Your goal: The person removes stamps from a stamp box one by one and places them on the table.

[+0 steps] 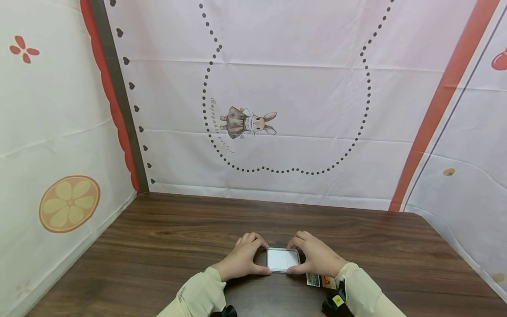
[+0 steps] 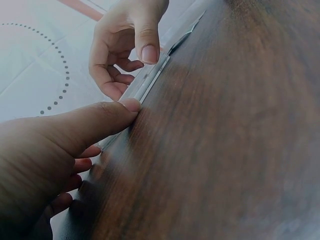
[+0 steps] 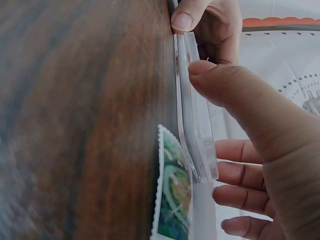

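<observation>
A flat rectangular case (image 1: 282,259) with a clear rim and whitish inside lies on the table between my two hands. My left hand (image 1: 242,260) grips its left end, thumb at the near corner and fingertips at the far one. At the right end my right hand (image 1: 318,256) grips it the same way, its thumb on the near edge. From the side, the right wrist view shows the clear case (image 3: 200,125) as stacked thin layers. Close by the right hand lies a green stamp (image 1: 313,280) with perforated edges, beside an orange stamp (image 1: 328,282) partly covered by the wrist.
The dark wood table (image 1: 190,229) extends around the hands. Behind it hangs a pale printed cloth (image 1: 293,101), with more cloth on the left (image 1: 59,132) and right sides. A black wrist device (image 1: 334,303) sits under the right sleeve.
</observation>
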Demonstrator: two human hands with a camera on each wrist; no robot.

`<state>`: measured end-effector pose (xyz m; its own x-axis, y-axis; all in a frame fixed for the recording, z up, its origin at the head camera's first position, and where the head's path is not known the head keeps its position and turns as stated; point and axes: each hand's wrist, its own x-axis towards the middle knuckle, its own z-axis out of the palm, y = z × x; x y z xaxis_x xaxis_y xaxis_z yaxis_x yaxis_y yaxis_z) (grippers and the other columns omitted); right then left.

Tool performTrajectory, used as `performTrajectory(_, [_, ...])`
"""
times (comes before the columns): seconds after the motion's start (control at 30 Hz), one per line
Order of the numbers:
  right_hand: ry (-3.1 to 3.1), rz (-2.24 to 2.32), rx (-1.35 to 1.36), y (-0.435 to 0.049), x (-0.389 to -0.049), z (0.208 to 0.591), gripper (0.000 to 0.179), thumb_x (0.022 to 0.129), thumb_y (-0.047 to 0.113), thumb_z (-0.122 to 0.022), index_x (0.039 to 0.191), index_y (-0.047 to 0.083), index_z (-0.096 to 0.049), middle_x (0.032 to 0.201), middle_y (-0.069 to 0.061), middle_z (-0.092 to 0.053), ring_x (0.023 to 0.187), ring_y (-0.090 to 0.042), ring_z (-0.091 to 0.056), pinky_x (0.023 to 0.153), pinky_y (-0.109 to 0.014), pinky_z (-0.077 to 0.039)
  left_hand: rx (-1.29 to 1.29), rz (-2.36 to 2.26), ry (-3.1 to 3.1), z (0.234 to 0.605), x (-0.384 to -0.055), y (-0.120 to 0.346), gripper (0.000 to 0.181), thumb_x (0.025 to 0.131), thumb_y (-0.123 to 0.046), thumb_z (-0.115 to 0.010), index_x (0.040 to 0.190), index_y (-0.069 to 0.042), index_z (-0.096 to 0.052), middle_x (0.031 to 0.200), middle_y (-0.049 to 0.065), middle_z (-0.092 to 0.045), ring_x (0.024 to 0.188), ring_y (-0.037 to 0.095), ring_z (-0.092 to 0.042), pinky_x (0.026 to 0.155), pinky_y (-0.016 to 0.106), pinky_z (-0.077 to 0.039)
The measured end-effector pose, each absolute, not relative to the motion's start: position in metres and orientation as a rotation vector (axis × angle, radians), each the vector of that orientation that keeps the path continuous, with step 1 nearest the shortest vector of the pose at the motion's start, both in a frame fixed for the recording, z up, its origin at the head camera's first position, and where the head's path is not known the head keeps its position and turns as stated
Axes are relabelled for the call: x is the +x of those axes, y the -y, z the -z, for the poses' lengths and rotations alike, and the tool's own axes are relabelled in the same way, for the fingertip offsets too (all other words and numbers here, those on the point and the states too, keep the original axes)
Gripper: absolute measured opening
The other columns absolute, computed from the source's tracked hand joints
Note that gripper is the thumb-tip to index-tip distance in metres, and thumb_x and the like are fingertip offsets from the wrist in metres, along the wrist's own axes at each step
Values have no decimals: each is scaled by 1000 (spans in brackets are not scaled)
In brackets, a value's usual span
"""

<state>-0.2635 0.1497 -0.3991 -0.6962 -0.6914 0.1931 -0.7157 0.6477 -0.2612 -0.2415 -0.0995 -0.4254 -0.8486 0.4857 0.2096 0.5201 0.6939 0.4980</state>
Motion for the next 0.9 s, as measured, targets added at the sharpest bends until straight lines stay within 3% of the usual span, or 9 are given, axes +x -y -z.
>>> performTrajectory(0.9, [2768, -485, 1190, -151, -259, 397, 55, 75, 62, -71, 107, 18, -65, 100, 7, -56, 89, -7, -53, 76, -28, -48, -839, 858, 2840, 425, -241, 100, 52, 75, -46, -79, 114, -16, -60, 120, -1, -51, 115, 19, -43, 100, 44, -33])
